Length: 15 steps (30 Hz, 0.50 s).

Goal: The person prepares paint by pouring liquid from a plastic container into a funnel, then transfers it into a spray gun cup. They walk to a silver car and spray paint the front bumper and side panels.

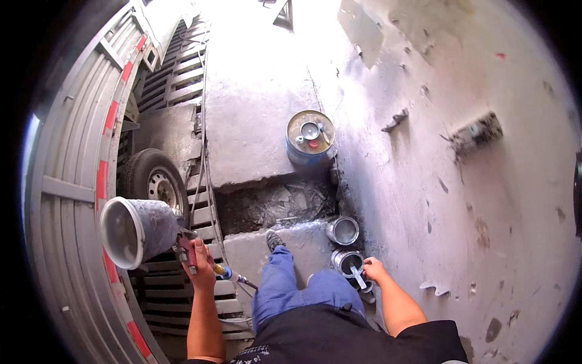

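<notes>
My left hand [202,267] is wrapped round the handle of a spray gun [185,247], held out at the left. A large paint-stained grey cup [148,230] sits on the gun, its wide mouth facing left. A hose with a blue fitting [227,273] runs from the grip. Low at the right, my right hand [374,268] has its fingers closed at the rim of an open paint can [341,255]. A flat, paint-smeared stick [357,277] leans out of that can, beside the fingers. The can's contents look dark.
Another can [344,230] stands just beyond. A drum [308,155] farther off bears a small tin and other items. A rubble-filled pit [279,200] breaks the floor ahead. Slatted grating [209,233], a wheel [154,182] and a truck side [73,182] line the left, a wall [461,212] the right.
</notes>
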Available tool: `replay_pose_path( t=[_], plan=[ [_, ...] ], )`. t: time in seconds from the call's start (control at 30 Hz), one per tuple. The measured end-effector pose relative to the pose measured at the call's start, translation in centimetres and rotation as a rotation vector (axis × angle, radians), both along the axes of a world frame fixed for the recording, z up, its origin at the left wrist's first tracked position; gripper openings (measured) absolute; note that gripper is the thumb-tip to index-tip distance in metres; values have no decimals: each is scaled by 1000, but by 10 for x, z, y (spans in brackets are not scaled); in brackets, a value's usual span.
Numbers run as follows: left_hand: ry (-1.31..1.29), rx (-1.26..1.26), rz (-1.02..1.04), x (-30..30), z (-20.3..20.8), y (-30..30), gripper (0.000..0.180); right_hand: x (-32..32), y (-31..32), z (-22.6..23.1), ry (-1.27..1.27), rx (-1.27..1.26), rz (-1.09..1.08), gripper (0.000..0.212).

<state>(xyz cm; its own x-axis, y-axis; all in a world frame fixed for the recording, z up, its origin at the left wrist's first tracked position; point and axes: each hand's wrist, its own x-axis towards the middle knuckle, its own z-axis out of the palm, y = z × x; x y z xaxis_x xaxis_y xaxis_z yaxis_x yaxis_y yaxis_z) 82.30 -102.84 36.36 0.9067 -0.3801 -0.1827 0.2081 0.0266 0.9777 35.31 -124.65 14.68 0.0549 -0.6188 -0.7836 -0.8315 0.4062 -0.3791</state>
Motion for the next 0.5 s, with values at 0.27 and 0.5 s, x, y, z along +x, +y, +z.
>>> replay_pose_path(
  t=[0.27, 0.5],
  plan=[
    [-20, 113, -39, 59, -53, -33, 12, 168, -137, -47, 22, -222, 272, 37],
    [19, 113, -66, 76, -111, -77, 10, 341, -289, -153, -90, -444, 373, 65]
  ],
)
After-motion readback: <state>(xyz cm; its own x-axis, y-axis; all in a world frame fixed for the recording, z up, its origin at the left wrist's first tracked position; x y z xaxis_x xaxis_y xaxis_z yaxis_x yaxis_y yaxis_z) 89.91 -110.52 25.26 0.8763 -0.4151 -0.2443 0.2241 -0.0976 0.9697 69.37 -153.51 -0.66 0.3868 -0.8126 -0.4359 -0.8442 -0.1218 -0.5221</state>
